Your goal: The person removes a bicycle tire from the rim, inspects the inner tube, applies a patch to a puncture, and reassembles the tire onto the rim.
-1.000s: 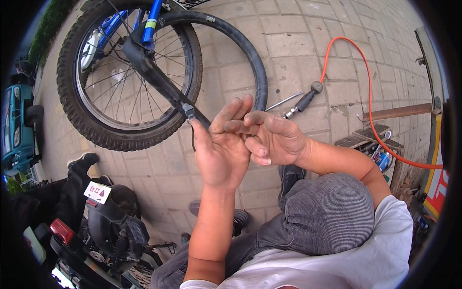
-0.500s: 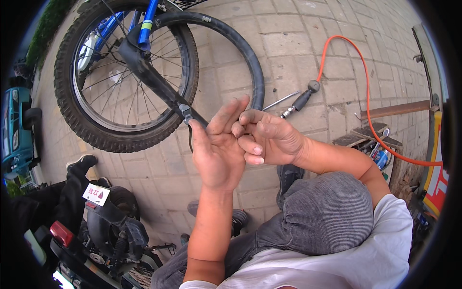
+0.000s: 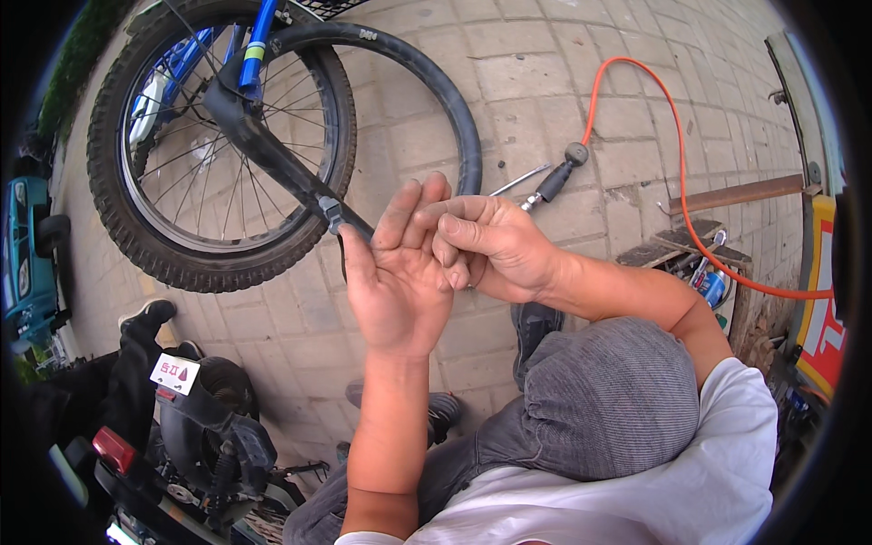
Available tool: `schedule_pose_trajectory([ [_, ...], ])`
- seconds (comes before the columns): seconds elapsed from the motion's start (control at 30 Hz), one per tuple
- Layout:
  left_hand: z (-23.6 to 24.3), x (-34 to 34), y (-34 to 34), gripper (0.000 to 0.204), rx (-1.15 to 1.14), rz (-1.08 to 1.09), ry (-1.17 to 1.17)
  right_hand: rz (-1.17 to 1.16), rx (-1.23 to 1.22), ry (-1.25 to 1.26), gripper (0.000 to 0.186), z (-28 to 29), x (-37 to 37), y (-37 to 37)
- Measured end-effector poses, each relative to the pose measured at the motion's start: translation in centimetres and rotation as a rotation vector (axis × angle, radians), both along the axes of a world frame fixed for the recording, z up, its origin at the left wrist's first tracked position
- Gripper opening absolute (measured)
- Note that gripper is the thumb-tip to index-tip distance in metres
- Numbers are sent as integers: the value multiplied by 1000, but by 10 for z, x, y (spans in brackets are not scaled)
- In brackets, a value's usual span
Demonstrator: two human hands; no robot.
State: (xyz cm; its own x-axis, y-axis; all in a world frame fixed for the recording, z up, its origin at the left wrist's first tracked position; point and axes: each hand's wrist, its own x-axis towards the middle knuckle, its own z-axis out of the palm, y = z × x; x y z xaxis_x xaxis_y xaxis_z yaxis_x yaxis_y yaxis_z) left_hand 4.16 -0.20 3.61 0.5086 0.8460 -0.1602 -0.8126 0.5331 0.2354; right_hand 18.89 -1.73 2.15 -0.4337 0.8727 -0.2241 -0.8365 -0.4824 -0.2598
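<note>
My left hand is turned palm up with its fingers stretched out, the thumb apart from them. My right hand is closed in a pinch against the left fingers. What its fingertips hold, if anything, is hidden. Both hands have smudged fingertips. Beyond them a black inner tube loops from the ground across the spokes of a bicycle wheel. A grey clamp-like piece sits on the tube close to my left thumb. The wheel's knobbly tire lies around the rim, next to a blue fork leg.
An orange air hose curves to a black inflator with a round gauge. A thin metal tool rests on the paving beside it. A wooden box of tools and cans stands at right. A parked motorbike and a person's black-clad leg are at left.
The right fingers have curled tighter against the left hand's fingers. The whole view has shifted slightly, moving the wheel and hose left and the hose a little up.
</note>
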Motion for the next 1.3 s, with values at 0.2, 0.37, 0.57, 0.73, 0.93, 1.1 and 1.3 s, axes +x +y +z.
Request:
schedule_pose_trajectory([
  [0.2,12,2,-1,70,-168,50,116,13,-1,56,27,0,-1,0],
  [0.37,-2,4,3,58,-230,104,183,-243,334,-568,40,20,5,12],
  [0.57,-10,49,27,68,-208,-129,474,-373,1173,-1758,46,-37,29,14],
  [0.73,-28,89,47,66,1132,53,1297,-225,-391,-415,72,-40,43,39],
  [0.93,-83,155,22,56,43,-389,817,-1003,820,-1893,68,-12,101,0],
  [1.1,21,177,31,51,197,-408,530,-669,151,-2290,34,-72,160,-105],
  [1.3,8,78,63,38,689,-647,1186,-585,-777,-2149,28,-71,220,-259],
])
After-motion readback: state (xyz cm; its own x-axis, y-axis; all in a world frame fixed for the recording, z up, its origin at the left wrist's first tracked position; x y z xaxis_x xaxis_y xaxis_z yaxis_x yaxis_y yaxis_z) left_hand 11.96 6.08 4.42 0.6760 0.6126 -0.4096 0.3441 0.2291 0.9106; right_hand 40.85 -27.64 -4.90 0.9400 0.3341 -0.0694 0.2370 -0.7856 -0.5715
